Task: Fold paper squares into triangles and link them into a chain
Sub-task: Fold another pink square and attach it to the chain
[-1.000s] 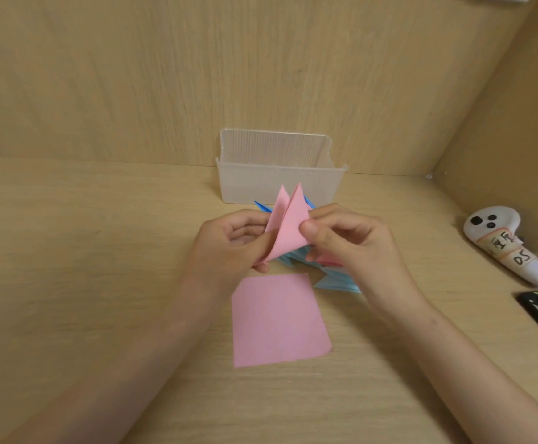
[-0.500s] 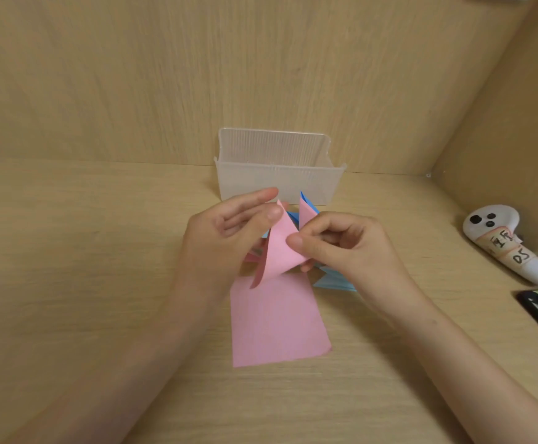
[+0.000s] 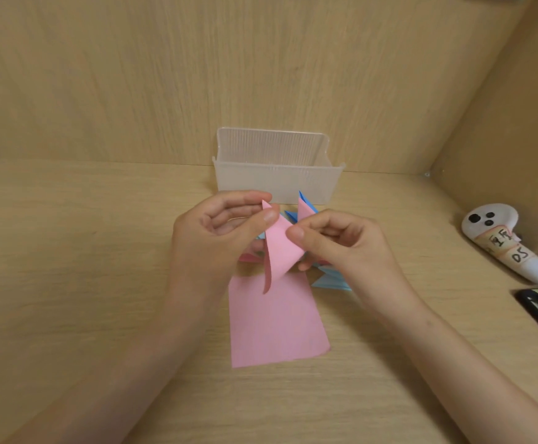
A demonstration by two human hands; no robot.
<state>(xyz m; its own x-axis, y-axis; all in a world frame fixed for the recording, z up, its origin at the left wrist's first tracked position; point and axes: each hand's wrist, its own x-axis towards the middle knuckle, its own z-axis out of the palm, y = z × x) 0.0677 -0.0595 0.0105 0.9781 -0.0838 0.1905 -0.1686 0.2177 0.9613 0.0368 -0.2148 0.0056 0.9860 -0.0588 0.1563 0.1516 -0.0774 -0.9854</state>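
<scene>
The left hand and right hand pinch a curled, half-folded pink paper between fingers above the tabletop, blue and pink folded pieces lie beneath, and one flat pink square waits, so seemingly midway.

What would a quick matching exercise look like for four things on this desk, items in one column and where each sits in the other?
1 bent pink paper
2 flat pink square
3 clear box
4 white controller

A farthest back
B far right
C pinched by left hand and right hand
D lying flat on the desk

Pairs: 1-C, 2-D, 3-A, 4-B
</scene>
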